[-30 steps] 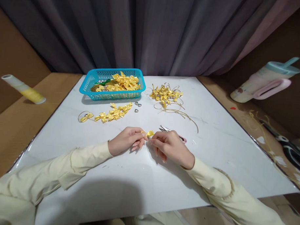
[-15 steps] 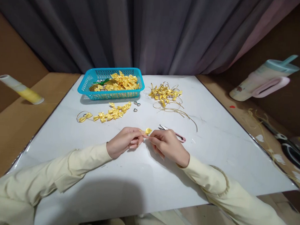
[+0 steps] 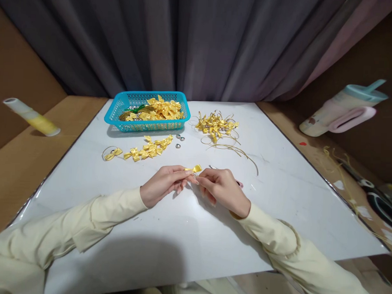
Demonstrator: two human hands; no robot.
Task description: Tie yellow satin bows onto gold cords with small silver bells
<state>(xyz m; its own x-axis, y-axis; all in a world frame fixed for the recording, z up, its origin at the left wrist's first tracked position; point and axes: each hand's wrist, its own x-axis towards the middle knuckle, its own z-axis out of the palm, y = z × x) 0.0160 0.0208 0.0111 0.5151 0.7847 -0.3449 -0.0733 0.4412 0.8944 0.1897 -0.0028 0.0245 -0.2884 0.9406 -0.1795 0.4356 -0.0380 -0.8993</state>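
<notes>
Head view: curled hands (image 3: 164, 183) nearly meet.

The bow (image 3: 197, 168) is glossy cloth, the basket (image 3: 152, 122) plastic.

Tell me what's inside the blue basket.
The blue basket holds a heap of yellow bows, with something green, gold-coloured strands and silvery pieces toward its left side. Its contents and front wall hide most of the floor, so anything underneath can't be seen.
</notes>
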